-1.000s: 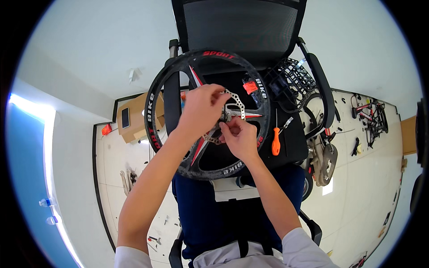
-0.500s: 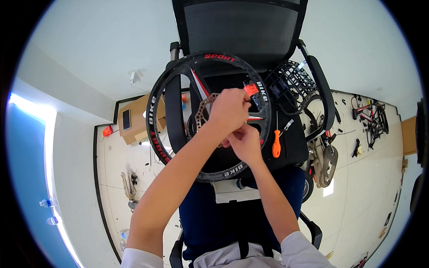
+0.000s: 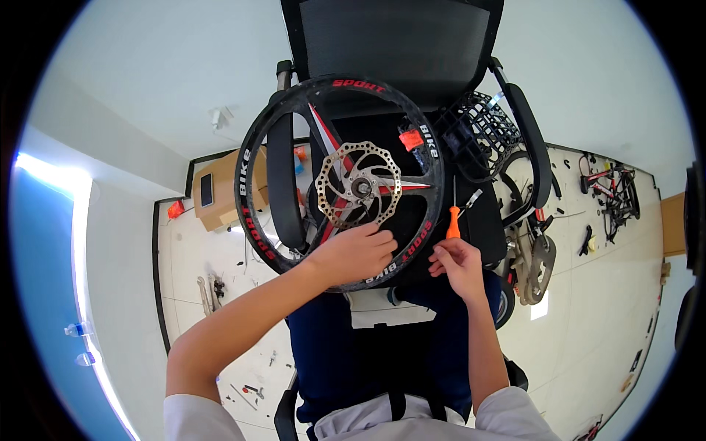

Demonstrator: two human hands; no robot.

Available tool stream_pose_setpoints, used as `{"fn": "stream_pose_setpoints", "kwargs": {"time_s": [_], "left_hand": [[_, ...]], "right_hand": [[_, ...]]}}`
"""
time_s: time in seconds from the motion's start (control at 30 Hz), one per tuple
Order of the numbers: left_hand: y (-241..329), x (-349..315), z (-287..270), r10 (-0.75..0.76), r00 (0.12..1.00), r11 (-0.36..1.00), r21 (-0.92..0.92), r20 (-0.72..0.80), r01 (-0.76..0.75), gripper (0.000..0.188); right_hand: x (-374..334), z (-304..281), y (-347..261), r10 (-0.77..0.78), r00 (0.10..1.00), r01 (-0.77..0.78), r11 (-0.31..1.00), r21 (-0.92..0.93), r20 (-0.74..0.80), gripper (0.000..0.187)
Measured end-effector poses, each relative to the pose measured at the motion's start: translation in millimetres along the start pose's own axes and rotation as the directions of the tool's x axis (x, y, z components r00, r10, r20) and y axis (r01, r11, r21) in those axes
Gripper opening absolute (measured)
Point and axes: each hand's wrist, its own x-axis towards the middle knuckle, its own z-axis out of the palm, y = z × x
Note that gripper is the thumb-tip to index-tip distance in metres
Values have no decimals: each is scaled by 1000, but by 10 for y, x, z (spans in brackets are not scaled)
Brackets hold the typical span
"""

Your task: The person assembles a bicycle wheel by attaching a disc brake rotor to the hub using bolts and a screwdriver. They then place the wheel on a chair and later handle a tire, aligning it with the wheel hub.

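Observation:
A black spoked bicycle wheel (image 3: pixel 250 151) with red and white accents lies on the chair seat. A perforated metal brake disc (image 3: pixel 392 169) sits around its hub (image 3: pixel 361 189). Over the wheel's near side, just below the disc, is my left hand (image 3: pixel 354 256), fingers curled in; whatever they may hold is hidden. My right hand (image 3: pixel 462 268) is right of the rim, thumb and fingers bent together, covering the butt of an orange-handled screwdriver (image 3: pixel 454 220). Whether it grips the handle or pinches something small, I cannot tell.
A black mesh-back office chair (image 3: pixel 393 55) carries the wheel, a black plastic basket (image 3: pixel 482 140) and an orange-red packet (image 3: pixel 412 140). On the floor are a cardboard box (image 3: pixel 228 209) with a phone (image 3: pixel 207 189) and, at right, black-and-red bicycle parts (image 3: pixel 618 191).
Both hands have come away from the hub, uncovering the brake disc. My left hand moved nearer along the wheel; my right hand moved right and nearer, to the screwdriver handle.

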Motion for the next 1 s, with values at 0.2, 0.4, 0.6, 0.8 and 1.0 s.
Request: {"fn": "stream_pose_setpoints", "kwargs": {"time_s": [0.2, 0.4, 0.6, 0.8, 1.0], "left_hand": [[-117, -360, -161, 50, 995, 998, -54, 89, -45, 13], [-160, -411, -298, 21, 988, 978, -207, 152, 11, 13], [-191, -517, -388, -48, 979, 956, -275, 197, 102, 13], [-357, -589, -465, -141, 988, 959, -238, 59, 151, 17], [-856, -433, -557, -548, 830, 771, -442, -97, 457, 23]], "right_hand": [[140, 566, -320, -184, 977, 188, 982, -25, 108, 15], [423, 917, -639, -581, 753, 656, 619, -432, 309, 19], [580, 964, -713, -698, 596, 793, 435, -427, 397, 15], [570, 974, -722, -586, 718, 695, 628, -350, 375, 16], [586, 1119, -547, -593, 787, 614, 721, -321, 171, 9]]}}
